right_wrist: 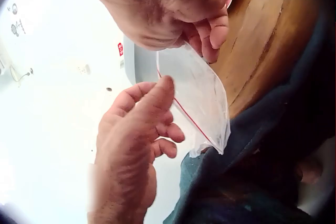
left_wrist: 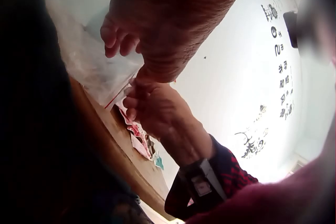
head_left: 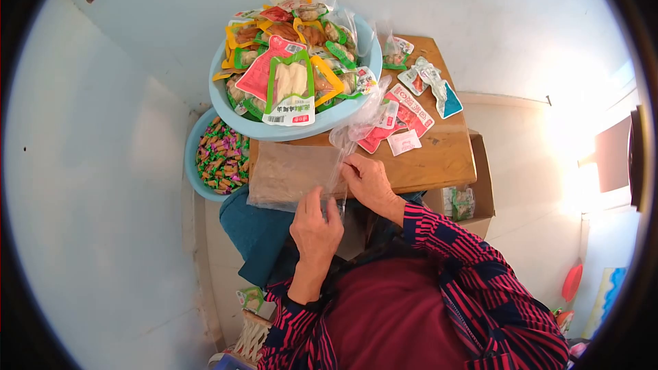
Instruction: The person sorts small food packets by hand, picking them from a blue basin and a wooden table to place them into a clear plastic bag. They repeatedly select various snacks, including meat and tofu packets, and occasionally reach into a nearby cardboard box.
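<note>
A clear plastic bag lies flat over the table's front edge, its red strip line showing in the right wrist view. The right hand pinches the bag at its right end; in the right wrist view that hand has its fingers curled at the bag's top corner. The left hand is at the bag's near edge, fingers apart and slightly bent. Seen from the right wrist, the left hand is beside the strip; whether its fingertips touch the plastic is unclear.
A blue basin heaped with packaged snacks stands behind the bag. Lower left is a basin of wrapped pieces. Loose packets lie on the wooden table, with a cardboard box beside it.
</note>
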Tool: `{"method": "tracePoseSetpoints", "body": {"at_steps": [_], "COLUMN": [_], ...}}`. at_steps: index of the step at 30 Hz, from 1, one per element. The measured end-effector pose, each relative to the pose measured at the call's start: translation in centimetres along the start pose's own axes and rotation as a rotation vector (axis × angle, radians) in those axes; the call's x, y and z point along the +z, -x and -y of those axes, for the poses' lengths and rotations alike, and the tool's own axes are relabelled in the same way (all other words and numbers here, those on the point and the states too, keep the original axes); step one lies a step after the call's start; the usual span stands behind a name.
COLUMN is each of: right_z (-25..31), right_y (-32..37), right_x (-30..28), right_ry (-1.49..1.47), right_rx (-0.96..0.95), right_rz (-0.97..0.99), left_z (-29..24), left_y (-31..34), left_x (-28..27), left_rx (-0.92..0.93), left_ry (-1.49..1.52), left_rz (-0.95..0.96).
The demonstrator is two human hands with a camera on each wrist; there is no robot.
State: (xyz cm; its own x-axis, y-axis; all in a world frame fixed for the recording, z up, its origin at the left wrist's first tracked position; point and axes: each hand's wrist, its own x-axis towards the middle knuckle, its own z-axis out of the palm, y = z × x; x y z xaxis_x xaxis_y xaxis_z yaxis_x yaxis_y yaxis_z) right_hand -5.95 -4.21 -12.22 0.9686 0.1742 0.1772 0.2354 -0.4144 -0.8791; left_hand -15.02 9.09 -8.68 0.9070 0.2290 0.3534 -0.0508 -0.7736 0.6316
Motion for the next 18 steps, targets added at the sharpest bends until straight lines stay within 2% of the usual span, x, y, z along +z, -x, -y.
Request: {"method": "tracePoseSetpoints", "body": {"at_steps": [1,4,6,10,12,13,15,18], "right_z": [0.1,0.0,-0.2,0.3,-0.1,-0.4,-0.9,-0.1], "right_y": [-0.2,-0.6,-0.9,-2.3,-4.0,-4.8,-6.2,-7.3], "right_x": [0.1,0.6,0.8,-1.2,-2.7,-3.2,-3.8,-3.6], "right_ry": [0.006,-0.035,-0.163,-0.124,0.164,0.162,0.41,0.502], "right_rx": [-0.004,0.075,0.115,0.085,0.178,0.174,-0.035,0.081], "right_rz": [-0.002,0.021,0.108,0.06,-0.114,-0.118,-0.216,-0.118], "left_z": [-0.3,-0.4,0.6,1.5,1.7,1.8,1.8,1.7], "left_y": [0.0,0.0,0.2,0.1,0.0,0.0,0.0,0.0], "left_x": [0.0,0.7,1.4,1.2,1.3,1.4,1.7,1.9], "left_rx": [-0.045,-0.02,-0.021,0.029,0.046,0.061,0.061,0.06], "left_ry": [-0.01,-0.06,-0.065,-0.096,-0.107,-0.118,-0.114,-0.101], "left_rz": [0.032,0.005,0.009,-0.05,-0.059,-0.066,-0.068,-0.047]}}
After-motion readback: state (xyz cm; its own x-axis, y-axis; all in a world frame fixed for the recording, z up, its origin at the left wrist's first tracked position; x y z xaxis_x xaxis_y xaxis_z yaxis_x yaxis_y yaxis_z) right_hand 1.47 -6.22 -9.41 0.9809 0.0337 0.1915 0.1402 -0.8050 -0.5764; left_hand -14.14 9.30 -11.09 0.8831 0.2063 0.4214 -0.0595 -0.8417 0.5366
